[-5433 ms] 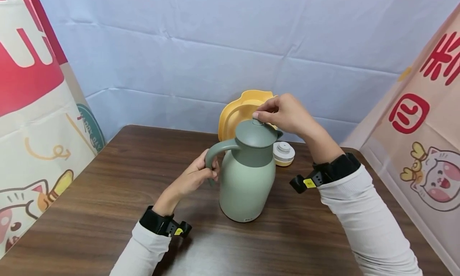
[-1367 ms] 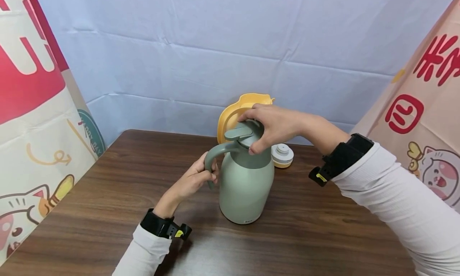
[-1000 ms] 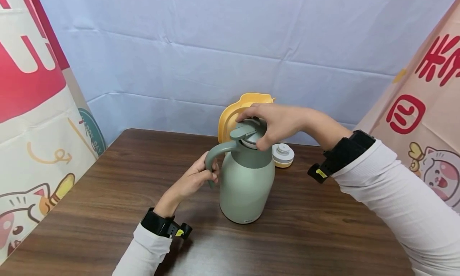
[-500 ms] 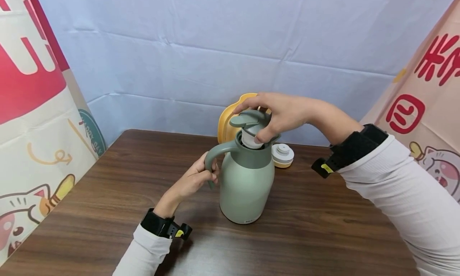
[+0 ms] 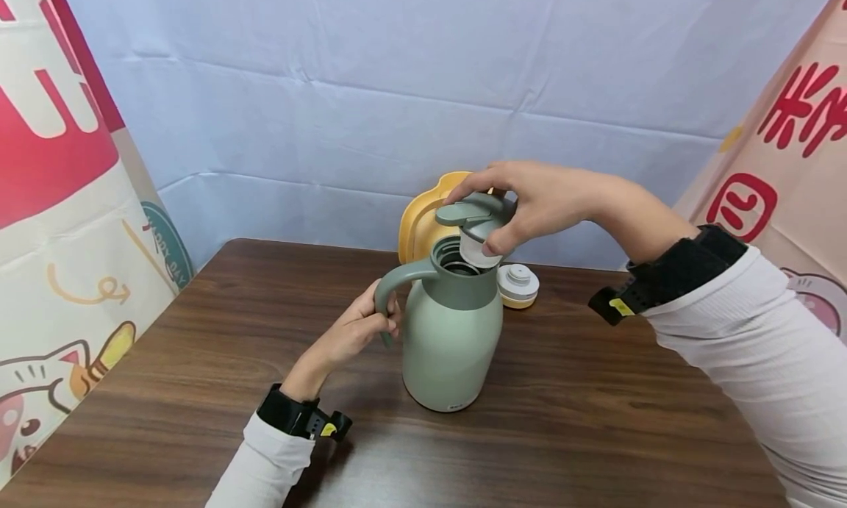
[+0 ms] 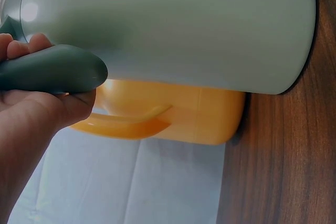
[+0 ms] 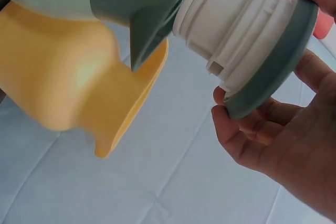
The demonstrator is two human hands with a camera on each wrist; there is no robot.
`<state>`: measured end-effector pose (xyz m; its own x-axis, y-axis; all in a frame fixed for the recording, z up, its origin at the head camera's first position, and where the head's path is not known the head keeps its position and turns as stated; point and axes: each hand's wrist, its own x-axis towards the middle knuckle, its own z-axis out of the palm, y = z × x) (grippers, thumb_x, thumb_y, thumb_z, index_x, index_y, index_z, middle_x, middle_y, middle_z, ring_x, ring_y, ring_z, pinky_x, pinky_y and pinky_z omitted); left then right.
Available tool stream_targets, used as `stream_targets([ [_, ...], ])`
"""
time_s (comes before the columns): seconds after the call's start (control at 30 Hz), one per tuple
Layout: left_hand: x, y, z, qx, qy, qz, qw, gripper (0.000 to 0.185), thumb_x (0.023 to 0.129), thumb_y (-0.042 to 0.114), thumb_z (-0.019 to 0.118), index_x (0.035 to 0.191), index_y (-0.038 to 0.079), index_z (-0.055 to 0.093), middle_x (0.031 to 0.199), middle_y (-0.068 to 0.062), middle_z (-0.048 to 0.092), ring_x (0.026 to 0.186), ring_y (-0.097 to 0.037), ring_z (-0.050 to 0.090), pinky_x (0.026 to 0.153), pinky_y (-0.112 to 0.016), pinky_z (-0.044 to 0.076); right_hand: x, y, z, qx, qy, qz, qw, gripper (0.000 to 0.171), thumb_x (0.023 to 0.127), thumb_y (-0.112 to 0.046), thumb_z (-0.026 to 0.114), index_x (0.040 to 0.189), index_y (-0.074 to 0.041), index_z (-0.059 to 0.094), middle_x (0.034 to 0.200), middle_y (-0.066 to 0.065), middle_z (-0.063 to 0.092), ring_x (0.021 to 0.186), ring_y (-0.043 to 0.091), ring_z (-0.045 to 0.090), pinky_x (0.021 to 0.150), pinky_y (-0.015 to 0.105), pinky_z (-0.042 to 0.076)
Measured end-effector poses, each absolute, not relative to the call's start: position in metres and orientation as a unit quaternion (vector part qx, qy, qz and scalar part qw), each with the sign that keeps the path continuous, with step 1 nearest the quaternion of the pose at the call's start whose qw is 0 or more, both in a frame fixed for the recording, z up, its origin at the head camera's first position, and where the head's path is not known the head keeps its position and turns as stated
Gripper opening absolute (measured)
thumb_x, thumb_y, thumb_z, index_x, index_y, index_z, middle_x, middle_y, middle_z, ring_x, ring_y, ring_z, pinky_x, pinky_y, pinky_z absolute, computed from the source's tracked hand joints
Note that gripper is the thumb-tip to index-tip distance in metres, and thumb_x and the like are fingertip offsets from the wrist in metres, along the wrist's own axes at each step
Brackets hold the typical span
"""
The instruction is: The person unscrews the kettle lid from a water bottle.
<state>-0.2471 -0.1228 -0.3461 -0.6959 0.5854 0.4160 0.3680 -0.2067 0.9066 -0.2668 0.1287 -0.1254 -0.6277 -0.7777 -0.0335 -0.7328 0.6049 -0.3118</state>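
Lid coming off the green jug

Our right hand (image 5: 536, 203) grips the lid (image 5: 478, 221) just above the jug (image 5: 450, 331) mouth; our left hand (image 5: 360, 324) holds its handle (image 5: 395, 284) mid-worktop (image 5: 198, 390). Next, we judge, the lid needs a clear spot beside the yellow jug (image 5: 420, 229) and small cap (image 5: 518, 284).

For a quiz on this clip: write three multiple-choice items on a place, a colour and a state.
1. Where does the small white cap lie?
A. on the table, right of the jug
B. inside the jug
C. in the left hand

2. What colour is the pitcher behind the jug?
A. red
B. yellow
C. black

3. How is the jug's lid?
A. screwed on
B. lifted off, held in the right hand
C. lying on the table

Answers:
1 A: it sits on the table beside the jug.
2 B: yellow shows in every view.
3 B: the jug's mouth is open.
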Motion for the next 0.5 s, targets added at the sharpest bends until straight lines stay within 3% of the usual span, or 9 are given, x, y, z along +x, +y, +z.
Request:
stream_targets([
  [0.23, -0.247, -0.124, -0.346, 0.371, 0.634, 0.674, 0.079, 0.01, 0.091, 0.001, 0.035, 0.097, -0.003, 0.029, 0.089, -0.02, 0.035, 0.076, -0.03, 0.039, 0.067, -0.037, 0.035, -0.262, 0.143, -0.118, -0.396, 0.901, -0.154, 0.09, 0.055, 0.073, -0.012, 0.074, 0.124, -0.014, 0.054, 0.107, 0.002, 0.054, 0.089, 0.024, 0.051, 0.07, 0.038, 0.043],
  [0.5, -0.248, -0.125, -0.346, 0.378, 0.626, 0.678, 0.08, 0.014, 0.089, -0.003, 0.034, 0.093, 0.011, 0.033, 0.085, -0.016, 0.034, 0.074, -0.036, 0.037, 0.066, -0.038, 0.036, -0.264, 0.157, -0.121, -0.395, 0.902, -0.147, 0.091, 0.053, 0.073, -0.015, 0.075, 0.122, -0.012, 0.055, 0.104, 0.001, 0.057, 0.086, 0.022, 0.053, 0.068, 0.038, 0.043],
])
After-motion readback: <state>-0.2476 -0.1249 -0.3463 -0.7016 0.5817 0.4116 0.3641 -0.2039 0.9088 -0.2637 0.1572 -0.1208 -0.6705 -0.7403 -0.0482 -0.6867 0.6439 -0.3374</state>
